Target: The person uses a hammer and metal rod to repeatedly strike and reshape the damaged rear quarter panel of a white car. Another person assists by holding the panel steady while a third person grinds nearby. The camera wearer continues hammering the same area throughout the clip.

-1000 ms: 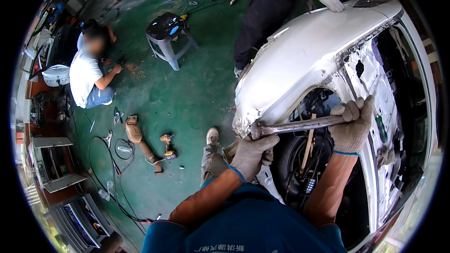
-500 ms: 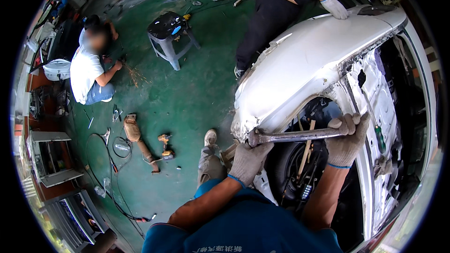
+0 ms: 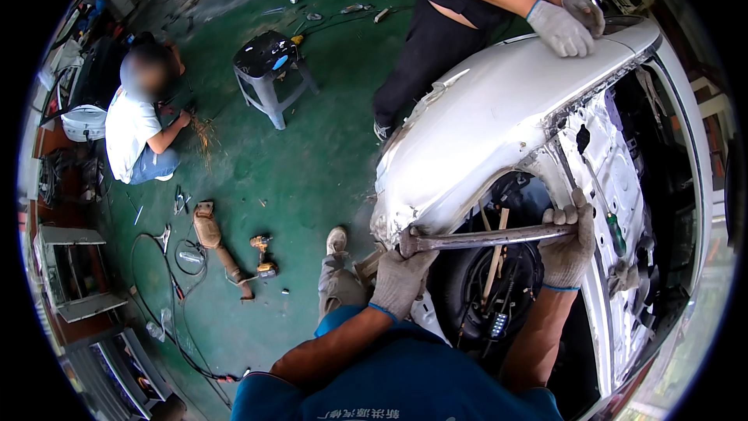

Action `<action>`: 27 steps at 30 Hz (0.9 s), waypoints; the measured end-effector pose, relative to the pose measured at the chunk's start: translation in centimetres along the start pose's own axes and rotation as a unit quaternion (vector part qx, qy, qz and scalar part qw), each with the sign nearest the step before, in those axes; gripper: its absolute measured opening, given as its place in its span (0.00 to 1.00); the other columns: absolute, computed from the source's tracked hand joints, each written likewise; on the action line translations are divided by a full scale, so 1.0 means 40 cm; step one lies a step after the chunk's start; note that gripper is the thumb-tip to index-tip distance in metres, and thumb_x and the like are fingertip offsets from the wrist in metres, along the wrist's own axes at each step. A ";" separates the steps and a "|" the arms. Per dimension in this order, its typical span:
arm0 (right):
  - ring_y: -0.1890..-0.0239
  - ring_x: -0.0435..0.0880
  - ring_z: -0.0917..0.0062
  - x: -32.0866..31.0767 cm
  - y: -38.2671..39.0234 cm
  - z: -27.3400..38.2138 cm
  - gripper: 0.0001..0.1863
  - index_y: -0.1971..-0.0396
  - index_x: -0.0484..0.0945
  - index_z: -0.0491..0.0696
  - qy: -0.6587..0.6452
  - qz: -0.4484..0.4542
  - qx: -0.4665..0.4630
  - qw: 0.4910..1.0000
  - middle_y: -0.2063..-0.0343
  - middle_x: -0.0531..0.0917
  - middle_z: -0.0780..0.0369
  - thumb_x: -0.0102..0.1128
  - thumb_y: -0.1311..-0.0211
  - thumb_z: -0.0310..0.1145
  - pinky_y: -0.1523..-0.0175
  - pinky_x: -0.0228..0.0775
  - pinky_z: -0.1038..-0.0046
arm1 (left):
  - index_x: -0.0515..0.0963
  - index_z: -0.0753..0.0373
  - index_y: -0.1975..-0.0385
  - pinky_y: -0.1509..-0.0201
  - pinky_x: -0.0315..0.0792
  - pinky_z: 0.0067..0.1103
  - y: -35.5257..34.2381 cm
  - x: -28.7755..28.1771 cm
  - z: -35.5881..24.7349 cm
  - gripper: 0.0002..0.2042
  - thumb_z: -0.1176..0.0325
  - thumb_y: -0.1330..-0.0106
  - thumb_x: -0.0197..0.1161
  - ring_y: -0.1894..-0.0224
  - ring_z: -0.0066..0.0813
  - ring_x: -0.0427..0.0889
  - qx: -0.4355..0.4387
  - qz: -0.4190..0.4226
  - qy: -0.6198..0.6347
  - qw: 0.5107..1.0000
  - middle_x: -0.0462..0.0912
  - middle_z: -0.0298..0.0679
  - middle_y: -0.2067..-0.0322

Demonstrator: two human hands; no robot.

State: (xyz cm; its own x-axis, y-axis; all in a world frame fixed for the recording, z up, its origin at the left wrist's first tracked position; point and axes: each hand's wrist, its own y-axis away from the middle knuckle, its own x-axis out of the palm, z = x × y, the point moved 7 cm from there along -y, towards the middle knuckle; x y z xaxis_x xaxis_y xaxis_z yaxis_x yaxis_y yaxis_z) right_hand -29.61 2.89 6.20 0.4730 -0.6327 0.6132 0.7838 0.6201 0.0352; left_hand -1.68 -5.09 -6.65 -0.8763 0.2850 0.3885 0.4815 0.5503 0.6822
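A metal hammer [image 3: 499, 238] with a long steel handle lies across the wheel-arch opening of a white car body panel [image 3: 499, 101]. Its head is at the left, against the panel's torn lower corner. My left hand [image 3: 403, 277], in a knitted work glove, is closed at the head end; its far fingers are partly hidden. Gloved too, my right hand [image 3: 566, 253] wraps its fingers over the handle's right end. Below the hammer, the opening shows a dark wheel [image 3: 460, 284], a wooden stick [image 3: 496, 253] and a small lamp [image 3: 499, 326].
A co-worker's gloved hands [image 3: 565, 31] rest on the panel's far end. At left, a crouching person [image 3: 140, 125] makes sparks. A stool [image 3: 269, 70], cordless drill [image 3: 263, 257], brown tool [image 3: 218, 242] and cables [image 3: 171, 312] stand or lie on the green floor. A green-handled screwdriver [image 3: 615, 234] lies at right.
The view has shifted, so most things sit further left. Both my hands keep the hammer in about the same place. The co-worker's second gloved hand has come into view over the panel.
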 end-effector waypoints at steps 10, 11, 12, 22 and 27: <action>0.68 0.86 0.65 0.108 0.008 0.116 0.11 0.64 0.89 0.43 0.684 0.174 -0.147 0.693 0.69 0.87 0.55 0.74 0.40 0.35 0.60 0.78 0.67 | 0.82 0.61 0.69 0.83 0.61 0.20 -0.045 -0.009 0.023 0.05 0.70 0.32 0.70 0.86 0.18 0.70 0.096 -0.014 -0.024 0.995 0.76 0.29 0.82; 0.68 0.87 0.64 0.121 0.013 0.120 0.12 0.64 0.89 0.44 0.706 0.194 -0.150 0.664 0.70 0.87 0.56 0.75 0.41 0.37 0.59 0.78 0.66 | 0.83 0.61 0.69 0.83 0.61 0.20 -0.030 0.003 0.007 0.05 0.70 0.33 0.70 0.86 0.18 0.70 0.067 -0.011 -0.018 0.998 0.75 0.29 0.83; 0.67 0.87 0.64 0.140 0.021 0.119 0.13 0.64 0.90 0.45 0.726 0.217 -0.149 0.636 0.71 0.88 0.57 0.75 0.42 0.40 0.59 0.78 0.66 | 0.83 0.61 0.69 0.82 0.61 0.21 -0.009 0.009 -0.007 0.05 0.69 0.33 0.71 0.85 0.17 0.69 0.039 -0.013 -0.013 0.999 0.75 0.28 0.83; 0.56 0.87 0.55 0.115 0.030 0.051 0.18 0.65 0.88 0.51 0.847 0.349 0.052 0.398 0.67 0.87 0.54 0.65 0.48 0.50 0.50 0.77 0.53 | 0.75 0.58 0.77 0.86 0.58 0.24 -0.037 -0.023 0.030 0.11 0.67 0.35 0.70 0.90 0.24 0.67 0.037 0.000 -0.002 0.999 0.71 0.33 0.87; 0.58 0.87 0.56 0.117 0.044 -0.006 0.20 0.59 0.86 0.52 0.828 0.400 0.010 0.393 0.69 0.87 0.54 0.65 0.42 0.52 0.51 0.77 0.54 | 0.76 0.59 0.78 0.86 0.61 0.25 -0.029 -0.013 0.017 0.12 0.66 0.35 0.71 0.89 0.27 0.70 0.030 0.002 -0.014 0.999 0.73 0.34 0.87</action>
State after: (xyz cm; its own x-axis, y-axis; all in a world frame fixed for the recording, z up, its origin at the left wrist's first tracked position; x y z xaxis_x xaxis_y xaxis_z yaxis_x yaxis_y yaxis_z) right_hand -25.94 0.90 8.94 0.1908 0.3446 -0.9192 0.1222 0.9207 0.3705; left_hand -1.81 -5.34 -8.09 -0.8752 0.3081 0.3730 0.4832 0.5957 0.6416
